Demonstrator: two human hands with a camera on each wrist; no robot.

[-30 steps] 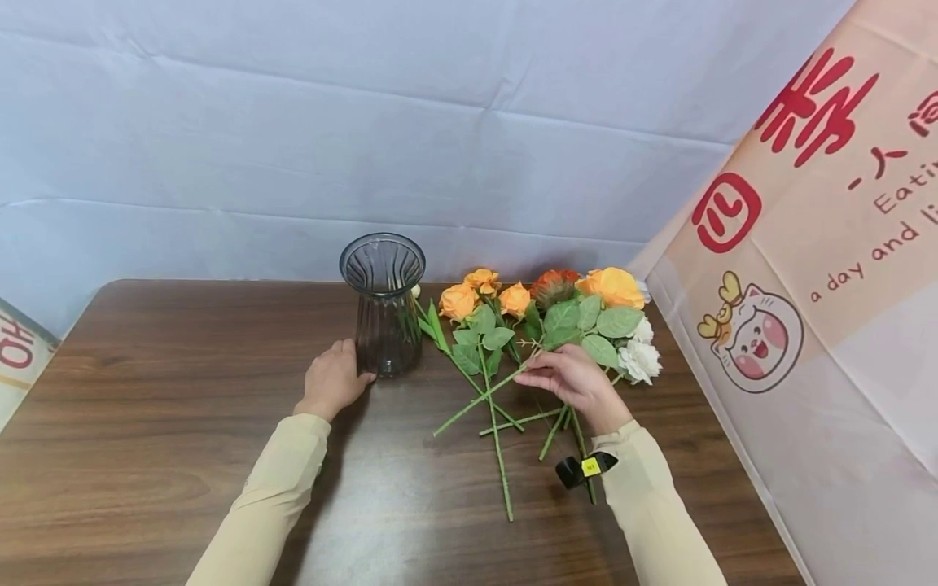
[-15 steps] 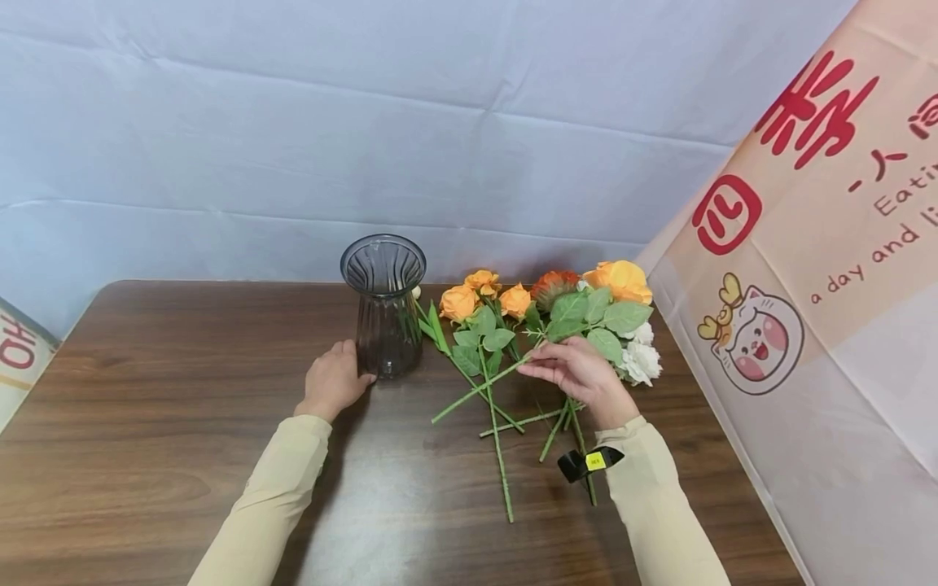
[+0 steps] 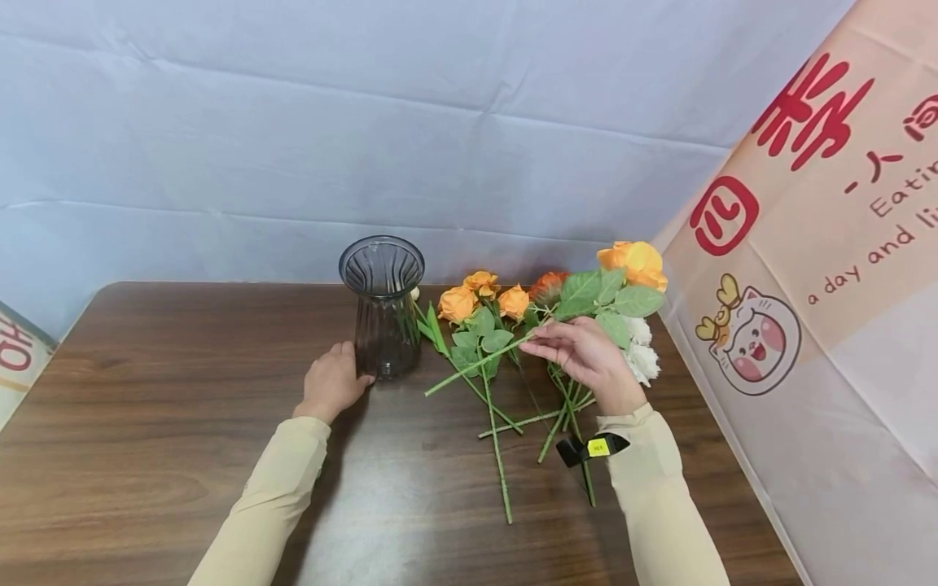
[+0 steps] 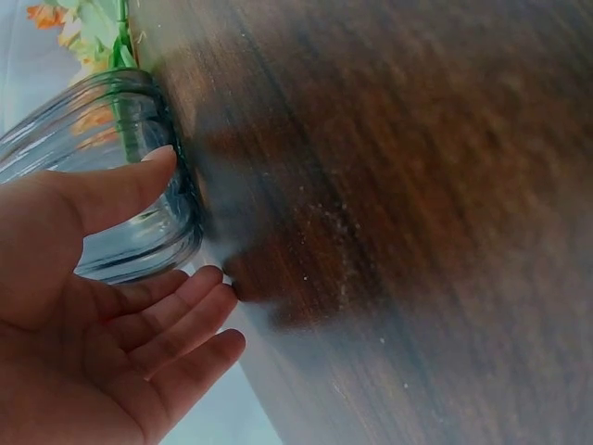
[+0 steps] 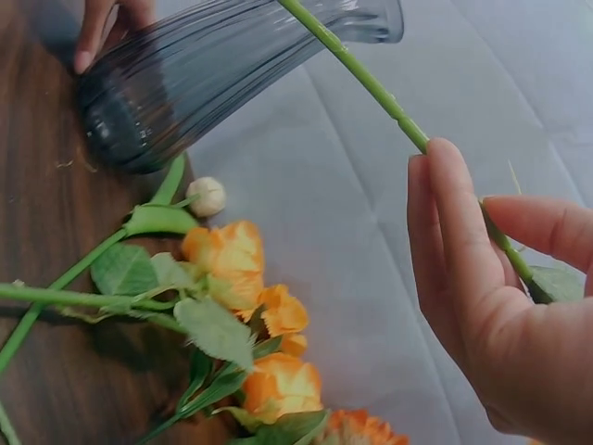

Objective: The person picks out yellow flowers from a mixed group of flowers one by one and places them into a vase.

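A tall grey ribbed glass vase (image 3: pixel 388 334) stands upright toward the back of the table. My left hand (image 3: pixel 333 381) holds it low on its left side; in the left wrist view the thumb (image 4: pixel 125 190) lies across the glass near the base and the fingers are on the other side. My right hand (image 3: pixel 582 358) pinches the green stem (image 5: pixel 366 82) of a large yellow-orange rose (image 3: pixel 636 264) between thumb and fingers. The rose leans to the right above the other flowers, its leaves (image 3: pixel 636 301) beside the hand, its stem end pointing toward the vase.
Several orange roses (image 3: pixel 458 303), a red-orange flower (image 3: pixel 548 286) and white flowers (image 3: pixel 641 362) lie right of the vase, their stems crossing toward the front. A white bud (image 5: pixel 207 197) lies beside the vase. White cloth (image 3: pixel 293 146) hangs behind the brown table (image 3: pixel 183 456).
My right hand has lifted the yellow-orange rose up and to the right, raising its stem off the crossed stems. My left hand and the vase have stayed in place.
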